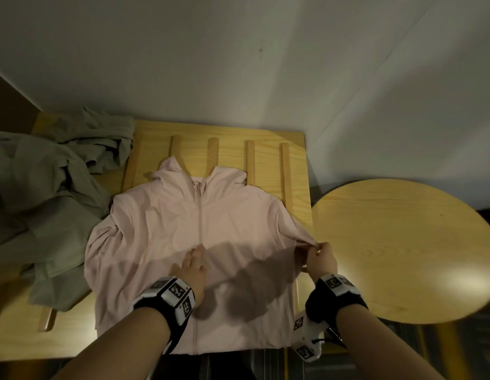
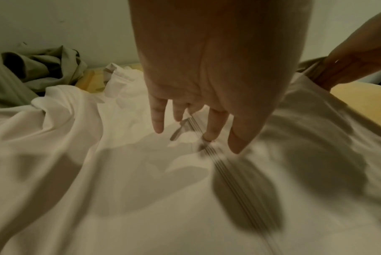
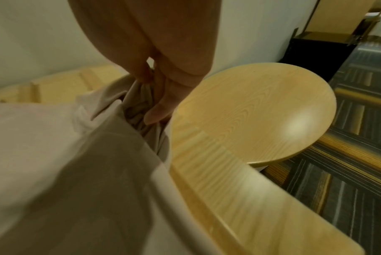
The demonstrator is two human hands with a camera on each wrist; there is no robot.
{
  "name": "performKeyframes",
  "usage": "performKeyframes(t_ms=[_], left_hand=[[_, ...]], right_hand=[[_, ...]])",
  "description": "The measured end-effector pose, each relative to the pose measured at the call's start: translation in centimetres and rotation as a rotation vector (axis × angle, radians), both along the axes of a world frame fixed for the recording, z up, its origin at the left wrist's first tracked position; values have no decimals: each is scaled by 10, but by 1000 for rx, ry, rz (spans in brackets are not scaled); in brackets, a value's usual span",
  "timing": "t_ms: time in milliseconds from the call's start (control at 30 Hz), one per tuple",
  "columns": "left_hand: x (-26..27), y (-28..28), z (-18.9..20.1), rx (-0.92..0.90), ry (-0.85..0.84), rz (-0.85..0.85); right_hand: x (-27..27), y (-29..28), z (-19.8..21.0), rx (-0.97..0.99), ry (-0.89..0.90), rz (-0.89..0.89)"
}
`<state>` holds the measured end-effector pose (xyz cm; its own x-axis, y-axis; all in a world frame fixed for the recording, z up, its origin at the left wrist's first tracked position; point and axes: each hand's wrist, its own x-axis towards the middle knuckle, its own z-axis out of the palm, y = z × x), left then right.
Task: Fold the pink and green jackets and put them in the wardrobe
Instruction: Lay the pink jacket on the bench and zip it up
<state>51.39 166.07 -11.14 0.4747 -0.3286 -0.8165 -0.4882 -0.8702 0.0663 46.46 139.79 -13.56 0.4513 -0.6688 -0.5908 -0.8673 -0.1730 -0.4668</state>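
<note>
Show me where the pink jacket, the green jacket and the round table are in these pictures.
pink jacket [image 1: 161, 231]: head view, on its chest panel beside the zip.
green jacket [image 1: 43, 185]: head view, on the crumpled middle of the heap.
round table [image 1: 403, 250]: head view, on the bare wooden top.

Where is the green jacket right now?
In the head view, the green jacket lies crumpled at the bench's left end, beside the pink jacket.

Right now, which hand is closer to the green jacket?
Left. The left hand rests flat on the pink jacket by its zipper, nearer the green jacket heaped at the bench's left. The right hand grips the pink jacket's far right edge.
</note>
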Motion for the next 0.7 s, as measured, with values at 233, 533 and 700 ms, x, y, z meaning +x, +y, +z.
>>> performKeyframes(t_ms=[233, 533, 700], left_hand=[[4, -8, -6, -57, 18, 42], [3, -14, 1, -115, -45, -9], [-6, -17, -3, -179, -64, -26]], right_hand=[[-6, -29, 27, -186, -180, 35], [-9, -52, 19, -150, -155, -40], [-12, -47, 17, 56, -248, -133]])
